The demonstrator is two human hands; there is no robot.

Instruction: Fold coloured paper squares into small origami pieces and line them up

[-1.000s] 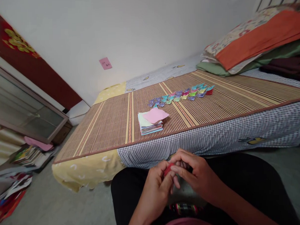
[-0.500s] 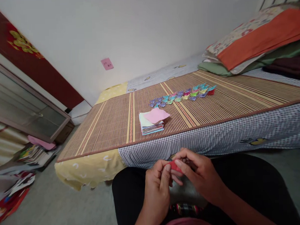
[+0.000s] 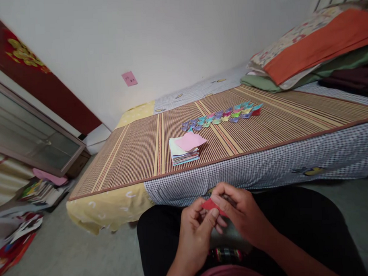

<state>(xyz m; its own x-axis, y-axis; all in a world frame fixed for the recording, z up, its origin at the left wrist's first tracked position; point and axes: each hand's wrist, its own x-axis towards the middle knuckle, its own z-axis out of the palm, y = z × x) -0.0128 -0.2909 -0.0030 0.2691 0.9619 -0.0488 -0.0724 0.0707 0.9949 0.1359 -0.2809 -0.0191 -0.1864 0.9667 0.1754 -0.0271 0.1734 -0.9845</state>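
Note:
A small folded piece of red paper (image 3: 214, 206) is held between both hands above my lap. My left hand (image 3: 197, 230) pinches its lower left side, with the thumb on top. From the right, my right hand (image 3: 242, 212) grips its other side between thumb and fingers. Beyond the hands, a stack of square paper (image 3: 185, 157) lies near the mat's front edge, topped by a slanted pink sheet (image 3: 190, 141). Rows of small folded paper pieces (image 3: 221, 116) in several colours stretch behind the stack.
A striped mat (image 3: 130, 156) covers the bed. Folded bedding (image 3: 316, 49) is piled at the back right. At the left stand a glass-fronted cabinet (image 3: 45, 134) and a pile of papers (image 3: 37, 191) near the floor.
My left thumb has moved down and right along the red paper, and more of the paper now shows between the hands. The view has shifted slightly.

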